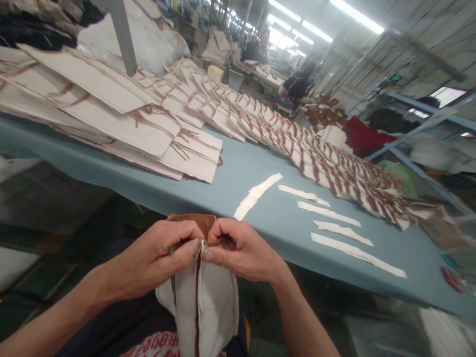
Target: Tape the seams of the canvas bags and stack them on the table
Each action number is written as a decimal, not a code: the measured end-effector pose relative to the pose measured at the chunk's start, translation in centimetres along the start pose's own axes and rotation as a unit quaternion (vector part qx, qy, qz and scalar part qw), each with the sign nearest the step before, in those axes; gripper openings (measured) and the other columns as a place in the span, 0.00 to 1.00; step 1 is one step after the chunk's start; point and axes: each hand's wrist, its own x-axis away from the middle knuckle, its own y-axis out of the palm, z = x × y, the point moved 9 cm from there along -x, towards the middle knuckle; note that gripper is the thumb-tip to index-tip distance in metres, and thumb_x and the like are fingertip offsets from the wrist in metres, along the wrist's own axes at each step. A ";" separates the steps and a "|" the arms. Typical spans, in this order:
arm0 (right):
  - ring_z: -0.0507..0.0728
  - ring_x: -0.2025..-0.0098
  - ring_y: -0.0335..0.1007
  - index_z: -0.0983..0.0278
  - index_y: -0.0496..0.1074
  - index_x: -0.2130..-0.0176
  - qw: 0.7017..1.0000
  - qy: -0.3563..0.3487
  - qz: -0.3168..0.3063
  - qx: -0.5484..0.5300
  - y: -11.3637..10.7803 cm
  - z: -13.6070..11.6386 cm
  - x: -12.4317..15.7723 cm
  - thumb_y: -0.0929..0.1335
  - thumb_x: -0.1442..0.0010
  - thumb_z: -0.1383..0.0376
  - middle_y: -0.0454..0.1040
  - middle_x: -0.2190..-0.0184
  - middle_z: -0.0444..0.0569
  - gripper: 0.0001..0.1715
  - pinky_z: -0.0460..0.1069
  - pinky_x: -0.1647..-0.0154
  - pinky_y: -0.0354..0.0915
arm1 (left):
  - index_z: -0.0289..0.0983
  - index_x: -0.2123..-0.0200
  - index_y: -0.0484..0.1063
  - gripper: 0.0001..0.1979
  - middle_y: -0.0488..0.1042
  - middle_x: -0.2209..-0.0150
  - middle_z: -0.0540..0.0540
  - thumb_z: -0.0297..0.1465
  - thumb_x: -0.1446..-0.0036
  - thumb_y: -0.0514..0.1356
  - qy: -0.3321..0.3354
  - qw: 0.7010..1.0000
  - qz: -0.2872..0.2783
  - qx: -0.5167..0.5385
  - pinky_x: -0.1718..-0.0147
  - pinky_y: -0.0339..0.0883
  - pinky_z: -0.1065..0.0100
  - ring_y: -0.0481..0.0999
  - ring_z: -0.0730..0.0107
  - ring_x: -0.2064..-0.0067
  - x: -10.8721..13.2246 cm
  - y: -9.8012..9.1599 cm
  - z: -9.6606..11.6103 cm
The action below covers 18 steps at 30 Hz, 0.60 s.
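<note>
TEXT: red-and-white Chinese-style characters [158, 344] | ON: dark navy cloth garment [122, 320] over the person's lap | LEGIBILITY: partly covered, cut by lower frame edge, wording not surely readable | OTHER READABLE TEXT: none

The cream cloth [219, 302] (partly hidden by fingers [184, 256]) runs out of view below.

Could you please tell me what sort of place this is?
Probably a sewing workshop: rows of brown-trimmed cream fabric pieces lie on a blue table, the left hand and right hand hold a similar piece, and strip lights shine overhead.
</note>
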 end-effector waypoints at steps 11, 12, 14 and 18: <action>0.53 0.68 0.59 0.59 0.69 0.67 0.999 0.000 0.010 0.031 0.8 0.3 -0.2 0.81 0.39 0.34 0.64 0.72 0.38 0.37 0.49 0.64 0.57 | 0.38 0.74 0.74 0.21 0.71 0.75 0.54 0.37 0.27 0.55 -0.124 0.989 -0.045 0.068 0.76 0.62 0.77 0.69 0.74 0.74 1.2 0.4 -1.8; 0.53 0.68 0.59 0.59 0.69 0.67 1.000 0.000 0.010 0.026 0.8 0.3 -0.2 0.80 0.39 0.34 0.64 0.72 0.38 0.36 0.49 0.64 0.57 | 0.38 0.74 0.74 0.21 0.70 0.75 0.54 0.38 0.28 0.55 -0.129 0.988 -0.045 0.077 0.76 0.62 0.77 0.68 0.74 0.74 1.1 0.4 -1.8; 0.53 0.67 0.60 0.59 0.69 0.67 1.000 0.001 0.007 0.016 0.9 0.3 -0.2 0.80 0.38 0.35 0.65 0.72 0.38 0.36 0.48 0.64 0.58 | 0.38 0.74 0.73 0.21 0.69 0.75 0.55 0.38 0.28 0.56 -0.137 0.985 -0.045 0.089 0.76 0.62 0.77 0.68 0.74 0.74 1.1 0.4 -1.8; 0.53 0.68 0.61 0.59 0.70 0.67 1.000 -0.011 0.002 0.003 1.3 0.0 0.0 0.80 0.35 0.37 0.67 0.71 0.39 0.34 0.48 0.66 0.59 | 0.39 0.74 0.72 0.21 0.67 0.76 0.55 0.38 0.27 0.56 -0.132 0.984 -0.048 0.106 0.77 0.61 0.77 0.66 0.74 0.75 1.2 0.4 -1.6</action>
